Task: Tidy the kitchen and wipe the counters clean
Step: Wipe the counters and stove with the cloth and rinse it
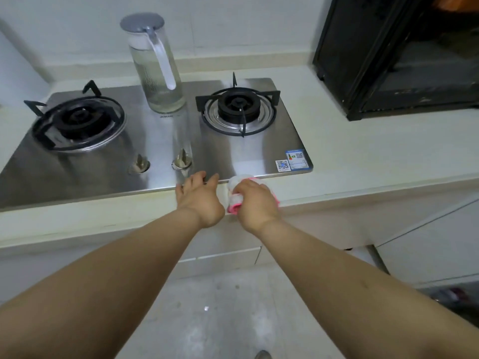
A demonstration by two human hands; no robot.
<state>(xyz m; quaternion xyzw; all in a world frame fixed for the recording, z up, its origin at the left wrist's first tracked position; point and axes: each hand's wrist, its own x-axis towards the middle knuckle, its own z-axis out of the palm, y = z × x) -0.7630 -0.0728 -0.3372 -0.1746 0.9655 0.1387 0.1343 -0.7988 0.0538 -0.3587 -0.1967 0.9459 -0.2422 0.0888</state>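
A steel two-burner gas hob (145, 141) is set into the pale counter (363, 156). My right hand (255, 204) grips a bunched pink and white cloth (236, 198) on the counter strip just in front of the hob's front edge. My left hand (199, 195) lies beside it to the left, fingers spread and relaxed, fingertips touching the hob's front rim below the right knob (182, 161). It holds nothing.
A clear glass water jug (155, 66) with a grey lid stands on the hob between the two burners. A black cabinet-like appliance (404, 53) occupies the counter's back right. Cupboard fronts (427, 244) and a light floor lie below.
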